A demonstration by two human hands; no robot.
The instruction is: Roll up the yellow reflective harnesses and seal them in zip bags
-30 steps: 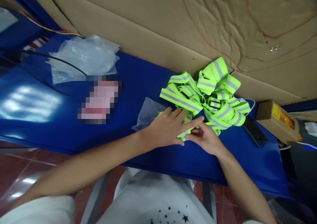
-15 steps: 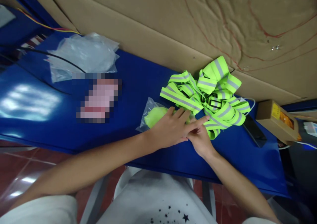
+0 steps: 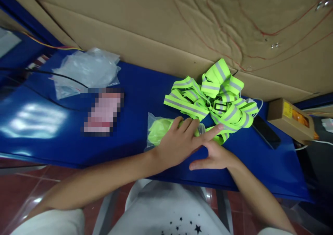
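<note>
A clear plastic bag (image 3: pixel 151 138) with folded neon-yellow material (image 3: pixel 159 130) inside lies on the blue table in front of me. My left hand (image 3: pixel 179 138) rests palm down across the bag, its index finger stretched to the right and the other fingers bent over the bag. At the bag's right end is my right hand (image 3: pixel 215 155), thumb held apart and pointing left; its other fingers are partly hidden under my left hand. Just beyond both hands lies a heap of neon-yellow reflective straps (image 3: pixel 221 93) with grey stripes and a black buckle (image 3: pixel 220 106).
A stack of clear plastic bags (image 3: pixel 88 68) lies at the back left, by a pixelated pink item (image 3: pixel 104 112) and a black cable (image 3: pixel 57 74). To the right are a dark phone-like slab (image 3: pixel 266 131) and a cardboard box (image 3: pixel 288 120). A brown panel (image 3: pixel 130 27) stands behind the table.
My right thumb has moved away from my left hand and now points left, spread. The left hand stays on the bag. The view has shifted slightly.
</note>
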